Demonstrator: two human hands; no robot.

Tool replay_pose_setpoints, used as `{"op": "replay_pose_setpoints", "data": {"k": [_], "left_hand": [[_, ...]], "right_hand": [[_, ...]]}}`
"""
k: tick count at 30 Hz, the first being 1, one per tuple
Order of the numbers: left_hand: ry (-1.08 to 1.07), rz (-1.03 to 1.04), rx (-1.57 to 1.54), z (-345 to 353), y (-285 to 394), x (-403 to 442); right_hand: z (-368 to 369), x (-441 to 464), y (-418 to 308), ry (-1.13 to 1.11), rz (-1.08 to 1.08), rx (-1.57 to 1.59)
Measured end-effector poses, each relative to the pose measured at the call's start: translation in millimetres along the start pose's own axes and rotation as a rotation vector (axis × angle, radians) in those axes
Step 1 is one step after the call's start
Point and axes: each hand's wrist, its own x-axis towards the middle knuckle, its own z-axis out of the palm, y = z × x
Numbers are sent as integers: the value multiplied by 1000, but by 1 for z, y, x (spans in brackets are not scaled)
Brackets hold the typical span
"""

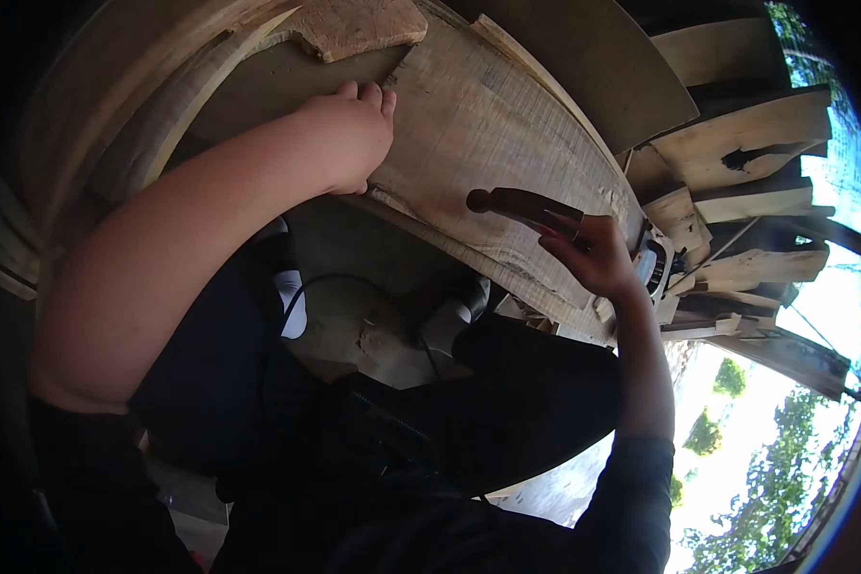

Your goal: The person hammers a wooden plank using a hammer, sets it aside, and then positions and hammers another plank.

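A wide, rough-sawn wooden board (488, 124) runs across the upper middle of the view. My left hand (354, 134) is at its left end, fingers bent over the end and thumb at the near edge, gripping it. Above the board's right part, my right hand (598, 253) is closed around a dark brown, slightly curved tool (521, 205) with a round knob at its far end. The tool's exact kind cannot be made out. Near the board's right end, beyond my right hand, sits a power tool (654, 263) with a pale body, partly hidden.
A thick wood block (359, 27) lies at the top left. Several rough planks (765, 134) are stacked at the right, with foliage (784, 478) outside. A dark cable (354, 278) curves over the floor (340, 330) by my feet. Wood scraps lie near the board's right end.
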Motion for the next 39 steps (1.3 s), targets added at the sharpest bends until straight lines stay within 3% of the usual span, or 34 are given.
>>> {"op": "replay_pose_setpoints", "data": {"k": [2, 4, 8, 16, 20, 22, 25, 27, 28, 31, 34, 39], "left_hand": [[-5, -1, -1, 0, 0, 0], [-8, -3, -1, -1, 0, 0], [-21, -5, -9, -2, 0, -1], [-31, -6, -27, -2, 0, 1], [-5, -7, 0, 1, 0, 2], [-6, -14, 3, 7, -2, 3], [125, 27, 70, -1, -8, 3], [-170, -60, -80, -27, -15, 4], [-55, -47, -143, -18, -23, 5], [-21, -23, -3, -14, -28, 2], [28, 3, -105, -21, -27, -10], [-21, -9, -102, -28, -26, -12]], "right_hand": [[2, 3, -4, -14, -14, 65], [2, 7, -6, -54, -159, -29], [10, 7, -2, -95, -154, -16], [12, 16, -25, -16, 22, -10], [15, 18, -21, 75, -34, -2], [20, 22, -14, 101, 84, 12], [16, 26, -18, 131, 97, 18], [17, 29, -12, 156, 137, 49], [19, 31, -8, 180, 177, 80], [25, 40, -2, 259, 218, 163], [23, 46, -5, 296, 245, 111], [25, 62, -16, 331, 334, 152]]}}
